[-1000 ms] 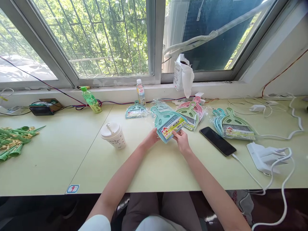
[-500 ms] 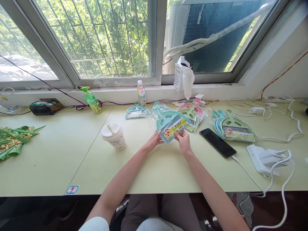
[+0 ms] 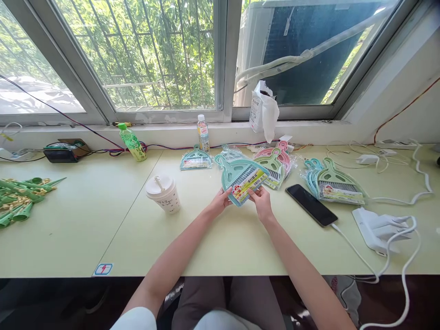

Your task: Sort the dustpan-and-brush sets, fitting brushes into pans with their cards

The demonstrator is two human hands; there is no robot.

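Note:
Between my hands I hold a mint-green dustpan and brush set (image 3: 237, 172) with a yellow label, tilted above the table. My left hand (image 3: 220, 202) grips its lower left edge, and my right hand (image 3: 260, 201) pinches its lower right edge; both are closed on it. Just behind lie more wrapped sets: a pink one (image 3: 283, 158) and a green one (image 3: 274, 164) overlap on the right. A small blue-green set (image 3: 195, 159) lies apart to the left. Farther right, a green set (image 3: 338, 183) rests against several blue handles (image 3: 312, 172).
A lidded paper cup (image 3: 164, 195) stands left of my hands. A phone (image 3: 311, 205) on a cable and a white power strip (image 3: 378, 231) lie to the right. Two bottles, a green one (image 3: 132, 143) and a clear one (image 3: 203, 134), are by the sill. Green cones (image 3: 24, 201) lie far left.
The held dustpan set has shifted slightly left and down and tilted a little. Both hands keep their hold on it. The whole view has moved slightly.

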